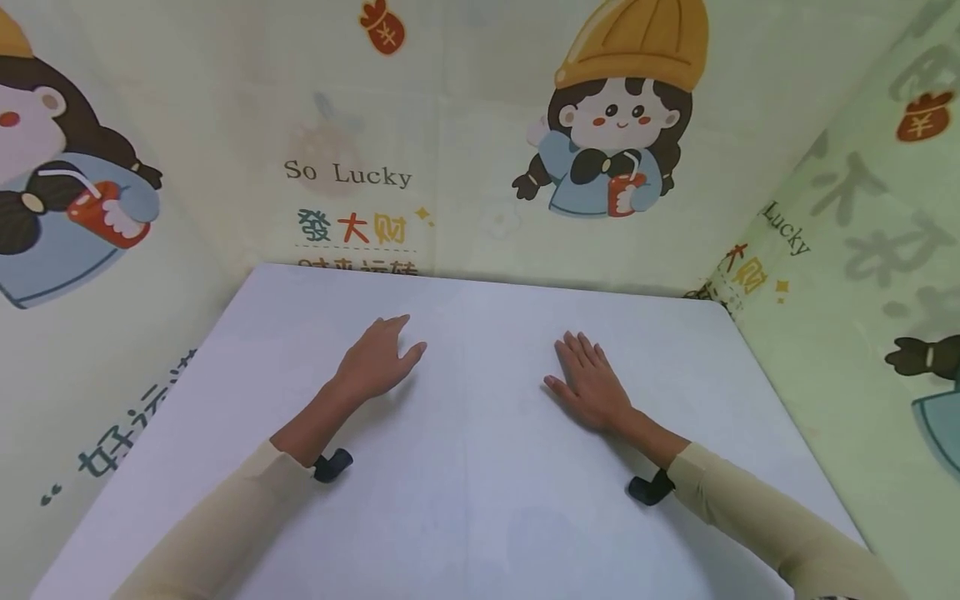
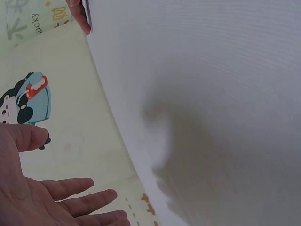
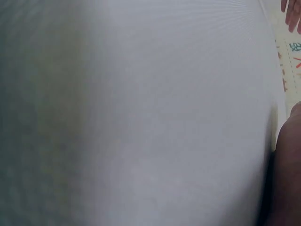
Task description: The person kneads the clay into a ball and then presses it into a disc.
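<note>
Over the left half of a white table, my left hand is held with thumb and fingers spread. In the left wrist view its fingers are straight and apart, and a soft shadow falls on the tabletop. My right hand lies palm down close over the table's right half, fingers straight and together, thumb out to the side. Nothing is held by either hand. The right wrist view shows mostly white tabletop, with part of the right hand at its right edge.
Cream cloth walls printed with cartoon figures and lettering stand behind the table and at both sides. Dark wrist devices protrude below both beige sleeves.
</note>
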The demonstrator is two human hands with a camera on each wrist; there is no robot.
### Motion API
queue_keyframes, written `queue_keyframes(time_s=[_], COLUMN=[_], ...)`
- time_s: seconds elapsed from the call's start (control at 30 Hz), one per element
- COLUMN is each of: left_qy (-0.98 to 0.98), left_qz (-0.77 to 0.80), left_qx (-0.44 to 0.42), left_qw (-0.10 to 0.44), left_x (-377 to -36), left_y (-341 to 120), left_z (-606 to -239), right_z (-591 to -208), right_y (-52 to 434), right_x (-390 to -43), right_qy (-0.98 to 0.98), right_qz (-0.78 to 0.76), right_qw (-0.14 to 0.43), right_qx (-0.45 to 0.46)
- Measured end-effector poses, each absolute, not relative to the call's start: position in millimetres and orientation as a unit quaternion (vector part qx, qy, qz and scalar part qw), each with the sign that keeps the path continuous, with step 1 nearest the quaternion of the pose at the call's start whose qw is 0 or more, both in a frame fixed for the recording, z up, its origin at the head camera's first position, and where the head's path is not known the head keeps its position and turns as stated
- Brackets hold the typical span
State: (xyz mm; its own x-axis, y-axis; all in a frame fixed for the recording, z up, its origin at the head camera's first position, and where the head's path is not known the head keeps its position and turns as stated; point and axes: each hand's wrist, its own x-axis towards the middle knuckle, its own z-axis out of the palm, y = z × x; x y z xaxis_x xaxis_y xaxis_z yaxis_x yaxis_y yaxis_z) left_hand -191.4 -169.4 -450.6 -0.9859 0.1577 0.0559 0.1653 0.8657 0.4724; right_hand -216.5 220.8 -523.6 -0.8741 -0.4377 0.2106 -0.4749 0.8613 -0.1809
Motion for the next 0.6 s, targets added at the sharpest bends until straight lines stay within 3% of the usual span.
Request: queue_keyframes(time_s=[0.37,0.6], left_qy=[-0.965,-0.965], left_qz=[-0.256,-0.254], left_qx=[-0.064,-0.065], left_qw=[0.002,0.018], left_x=[-190,-189], left_y=[-185,-193], left_z=[-449,-448], right_z=[-522,-525], right_y=[222,222], right_x=[-220,-216], right_qy=[-0.963,-0.954], right_qz=[0.113,0.137], right_qw=[0.069,0.094], right_qx=[0.233,0.248])
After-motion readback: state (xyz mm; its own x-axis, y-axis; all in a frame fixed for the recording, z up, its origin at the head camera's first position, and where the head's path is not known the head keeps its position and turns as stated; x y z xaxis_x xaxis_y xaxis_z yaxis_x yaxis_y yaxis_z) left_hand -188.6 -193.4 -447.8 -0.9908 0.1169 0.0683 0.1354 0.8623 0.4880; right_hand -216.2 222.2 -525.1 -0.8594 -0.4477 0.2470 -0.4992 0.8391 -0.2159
